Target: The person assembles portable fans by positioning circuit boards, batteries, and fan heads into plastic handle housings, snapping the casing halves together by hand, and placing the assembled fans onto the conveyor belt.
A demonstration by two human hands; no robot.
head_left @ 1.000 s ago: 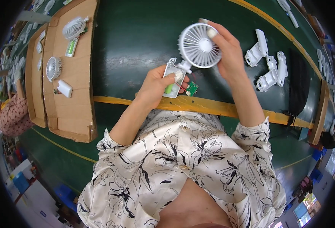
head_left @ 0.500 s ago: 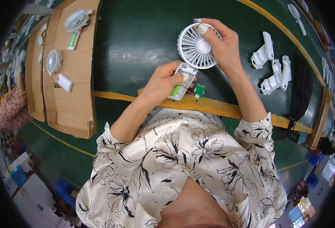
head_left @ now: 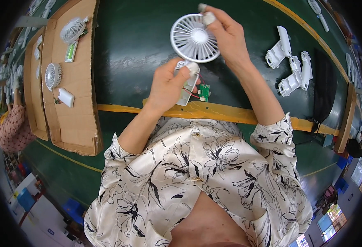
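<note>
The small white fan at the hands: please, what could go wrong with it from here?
The green board is outside the open handle, joined by thin wires; a tug might loosen one. It is also near the yellow table edge, where it could perhaps catch. The left hand holds the handle while the right hand is at the fan head's rim, so uneven pushing may strain the joint.

A round white fan head [head_left: 198,36], its ribbed grille facing up, meets the top of an open white handle [head_left: 183,98]; a green circuit board [head_left: 204,92] sits just beside, on thin wires [head_left: 191,94].
</note>
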